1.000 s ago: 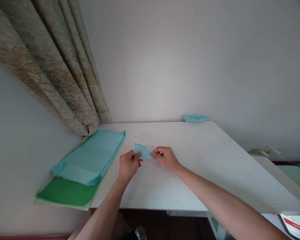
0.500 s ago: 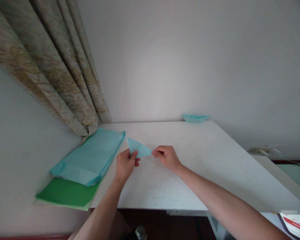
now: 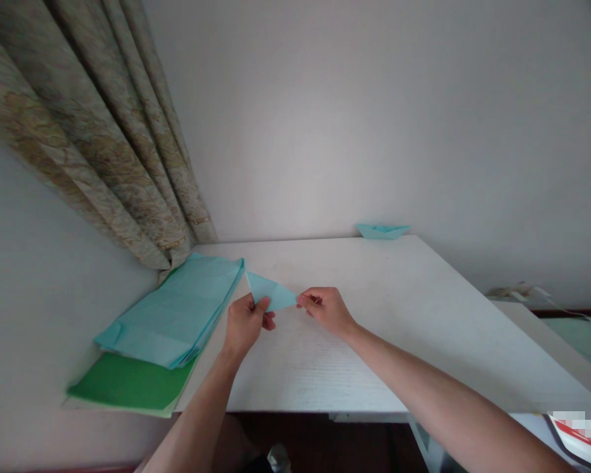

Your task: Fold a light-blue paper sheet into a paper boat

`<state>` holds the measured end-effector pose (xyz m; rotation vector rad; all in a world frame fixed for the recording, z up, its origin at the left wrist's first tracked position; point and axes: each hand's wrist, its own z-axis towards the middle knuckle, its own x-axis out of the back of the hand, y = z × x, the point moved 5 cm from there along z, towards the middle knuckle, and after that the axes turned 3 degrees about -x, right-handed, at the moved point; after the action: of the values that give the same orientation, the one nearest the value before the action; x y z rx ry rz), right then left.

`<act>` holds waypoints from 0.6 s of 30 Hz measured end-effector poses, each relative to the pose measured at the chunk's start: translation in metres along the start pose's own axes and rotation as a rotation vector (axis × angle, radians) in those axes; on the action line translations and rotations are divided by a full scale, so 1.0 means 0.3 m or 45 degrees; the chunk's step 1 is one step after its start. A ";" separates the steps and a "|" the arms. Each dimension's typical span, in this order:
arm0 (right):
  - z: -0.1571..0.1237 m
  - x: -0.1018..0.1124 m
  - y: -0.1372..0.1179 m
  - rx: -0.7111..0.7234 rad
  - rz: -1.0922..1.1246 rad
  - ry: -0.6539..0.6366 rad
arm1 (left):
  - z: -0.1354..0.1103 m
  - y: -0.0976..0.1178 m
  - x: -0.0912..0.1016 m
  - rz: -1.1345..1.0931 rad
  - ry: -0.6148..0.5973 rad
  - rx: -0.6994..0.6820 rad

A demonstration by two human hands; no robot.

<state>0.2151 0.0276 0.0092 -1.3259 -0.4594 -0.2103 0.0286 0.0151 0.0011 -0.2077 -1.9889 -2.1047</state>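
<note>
- Left hand (image 3: 245, 322): thumb on top, fingers underneath, gap closed down to the paper thickness. I read it as a firm hold on the lower-left part of the folded blue paper (image 3: 276, 293).
- Right hand (image 3: 328, 307): thumb and forefinger pinched together on the paper's right-hand tip, remaining fingers curled in. No visible gap at the pinch on my feed.
- Folded blue paper: roughly triangular, spans between the two hands, tilted, one corner pointing up toward the far-left corner of the desk (image 3: 320, 374). It sits over the left half of the desk, well back from the front edge. I can't tell if any part of it touches the surface.
- I can't count its layers at this resolution.
- Blue paper stack (image 3: 172, 309): along the left edge of the desk, its right side near the left hand, apart from it.
- Green sheets (image 3: 132, 381): under the blue stack, sticking out at the near-left corner.
- Blue paper boat (image 3: 383, 232): at the far edge, close to the far-right corner, by the wall (image 3: 325, 131). Well apart from both hands.
- Patterned curtain (image 3: 113, 131): hangs down to the far-left corner.
- Cables (image 3: 515, 291): beyond the right edge; too blurred for me to trace.
</note>
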 end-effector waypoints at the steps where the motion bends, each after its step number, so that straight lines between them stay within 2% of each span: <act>1: 0.001 -0.002 0.000 -0.001 0.012 -0.012 | -0.001 -0.001 -0.007 0.000 -0.042 0.019; 7: 0.006 -0.027 0.014 -0.030 0.057 -0.117 | -0.025 -0.016 -0.070 0.080 -0.334 0.067; 10: 0.007 -0.031 0.023 -0.062 0.121 -0.145 | -0.040 -0.028 -0.099 0.060 -0.420 0.089; 13: 0.006 -0.032 0.021 -0.088 0.231 -0.199 | -0.048 -0.028 -0.116 -0.032 -0.444 0.095; 18: -0.014 -0.064 0.007 -0.149 0.443 -0.444 | -0.045 -0.004 -0.105 -0.193 -0.359 0.031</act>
<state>0.1997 0.0220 -0.0018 -1.5408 -0.5043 0.2913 0.0595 0.0042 -0.0091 -0.3801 -2.2518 -2.2488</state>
